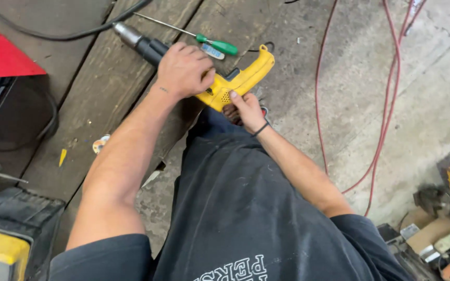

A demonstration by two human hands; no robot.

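Left hand: ours point(183, 70), clenched over the top of the drill point(225, 83), fingers wrapped round the body just behind the black nose.
Right hand: ours point(246, 110), under the drill at the grip, thumb pressed up against the yellow casing; the fingers are tucked beneath, so we cannot tell how tightly they close. A dark band sits on the wrist.
Drill: yellow body, black front, metal chuck point(127, 34) pointing to the upper left. We hold it over the near edge of the planks, above our knee, the handle end tilted up to the right.
Planks: rough grey wood point(95, 88) running diagonally across the left half of the view, gaps between the boards.
Screwdriver: green handle, thin shaft point(220, 47), lying on the planks just beyond the drill, near our left knuckles. A small pale blue piece lies touching the handle.
Black cable: curves point(69, 36) across the far left corner of the planks, past the chuck.
Red wire: 2 strands point(386, 104) looping over the concrete floor on the right, well apart from the drill.
Red case: corner of it point(1, 52) at the far left edge of the planks, a black box just below it.
Yellow-black box: at the near left corner point(1, 250), beside our left sleeve.
Clutter: mixed tool parts point(449, 229) on the floor at the near right, too jumbled to name.
Small bits: 1 yellow chip point(62, 157) and 1 round scrap on the planks beside our left forearm.
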